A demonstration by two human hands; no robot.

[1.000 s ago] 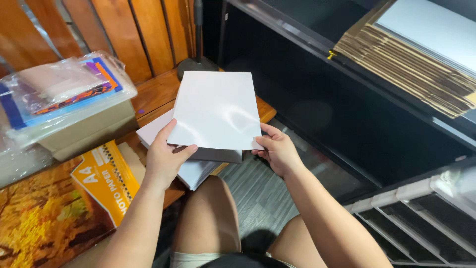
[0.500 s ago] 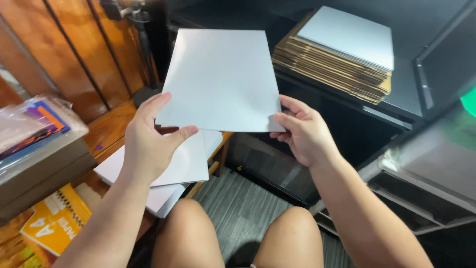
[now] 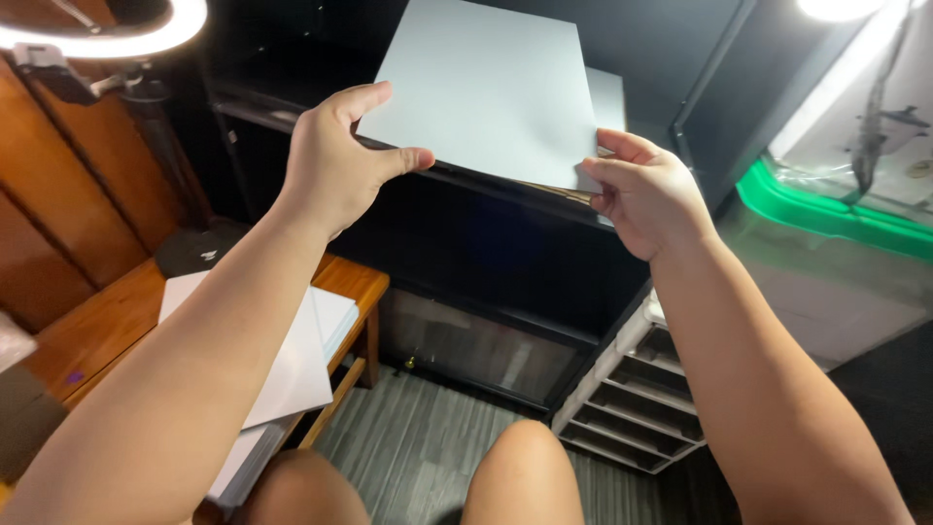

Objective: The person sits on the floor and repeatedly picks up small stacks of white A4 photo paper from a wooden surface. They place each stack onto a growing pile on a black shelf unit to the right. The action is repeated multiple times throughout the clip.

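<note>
Scanning left to right: ring light glowing at top left above dark wooden panelling. Low wooden table beneath, carrying a loose stack of white sheets that overhangs its edge. Left hand raised, pinching the lower left corner of a white sheet of card, thumb on the near face, fingers behind. Sheet held up, tilted away, in front of a black shelving unit, upper edge out of view. Right hand pinching the lower right corner, thumb on top, fingers curled under. Second pale sheet just behind, lying on the shelf. White drawer unit low at right; green-edged clear container far right. Bare knees at bottom.
</note>
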